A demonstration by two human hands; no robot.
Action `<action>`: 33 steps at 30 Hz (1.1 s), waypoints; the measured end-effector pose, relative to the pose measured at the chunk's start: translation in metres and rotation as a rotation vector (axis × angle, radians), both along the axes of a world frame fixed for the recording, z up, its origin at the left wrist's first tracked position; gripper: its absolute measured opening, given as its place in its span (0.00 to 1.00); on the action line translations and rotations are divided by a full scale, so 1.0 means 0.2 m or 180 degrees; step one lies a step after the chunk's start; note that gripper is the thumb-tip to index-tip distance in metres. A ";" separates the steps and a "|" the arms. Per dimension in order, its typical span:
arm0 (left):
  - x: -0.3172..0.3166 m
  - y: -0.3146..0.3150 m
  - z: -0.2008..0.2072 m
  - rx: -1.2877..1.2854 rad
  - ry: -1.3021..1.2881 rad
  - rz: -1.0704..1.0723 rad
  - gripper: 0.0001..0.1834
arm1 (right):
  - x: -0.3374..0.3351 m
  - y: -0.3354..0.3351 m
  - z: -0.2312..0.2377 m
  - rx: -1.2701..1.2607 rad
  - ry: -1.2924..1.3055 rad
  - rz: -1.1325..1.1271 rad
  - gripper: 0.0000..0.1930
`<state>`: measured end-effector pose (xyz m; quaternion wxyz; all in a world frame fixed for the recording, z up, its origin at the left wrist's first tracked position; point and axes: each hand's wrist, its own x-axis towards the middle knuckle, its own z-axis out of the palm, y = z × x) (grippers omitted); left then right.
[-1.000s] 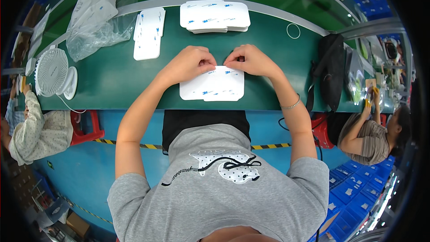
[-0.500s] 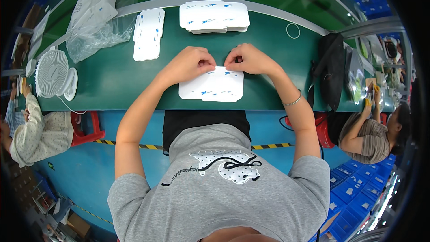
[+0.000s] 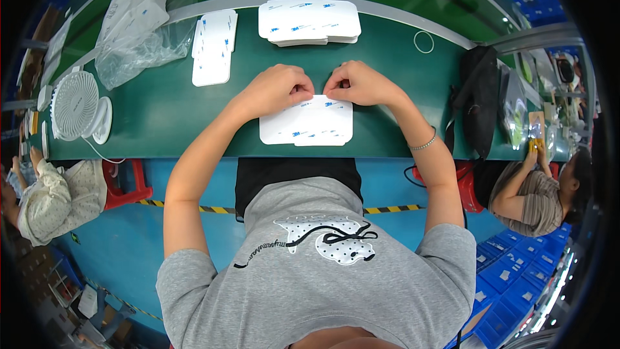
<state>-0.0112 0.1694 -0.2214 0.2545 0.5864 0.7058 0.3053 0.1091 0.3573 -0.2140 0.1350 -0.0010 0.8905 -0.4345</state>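
Observation:
In front of me, near the front edge of the green table, lies a white sheet with rounded corners and small blue print [image 3: 307, 123]. Its outline is stepped at the near edge, so it may be two overlapping pieces. My left hand [image 3: 279, 87] is closed in a pinch at the sheet's far edge, left of my right hand. A short gap away, my right hand [image 3: 359, 84] pinches the same far edge with thumb and index finger. What lies between the fingertips is too small to make out beyond the sheet's edge.
Beyond my hands stands a stack of similar white sheets [image 3: 310, 21]; a smaller pile [image 3: 214, 48] lies to its left. Plastic bag [image 3: 145, 48] and white fan [image 3: 76, 105] are further left. At right are a rubber band [image 3: 423, 42] and black bag [image 3: 479, 103]. People sit at both sides.
My hands and the sheet have shifted very slightly to the right, with both pinches kept. The people at either side have moved their hands a little.

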 end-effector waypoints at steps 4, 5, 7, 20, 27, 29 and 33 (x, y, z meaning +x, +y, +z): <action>0.00 -0.01 0.00 -0.0010 -0.0215 0.0047 0.05 | 0.01 -0.01 0.00 0.0074 0.0048 -0.0019 0.06; 0.00 -0.01 0.00 -0.0036 -0.0256 0.0058 0.05 | 0.01 -0.02 0.00 0.0104 0.0079 -0.0031 0.05; 0.01 -0.01 0.00 0.0000 -0.0096 0.0056 0.05 | 0.03 -0.03 0.00 0.0164 0.0230 -0.0083 0.04; 0.12 -0.08 -0.07 0.0918 0.1704 -0.0123 0.04 | 0.20 -0.17 -0.06 0.1563 0.2176 -0.0134 0.03; 0.16 -0.08 -0.06 0.1105 0.2197 -0.0308 0.05 | 0.26 -0.22 -0.10 0.2500 0.2817 0.0171 0.08; 0.16 -0.08 -0.06 0.1241 0.2439 -0.0317 0.04 | 0.26 -0.21 -0.11 0.2438 0.2805 0.0168 0.09; 0.16 -0.08 -0.07 0.1292 0.2473 -0.0284 0.04 | 0.27 -0.18 -0.09 0.1972 0.2368 -0.0055 0.10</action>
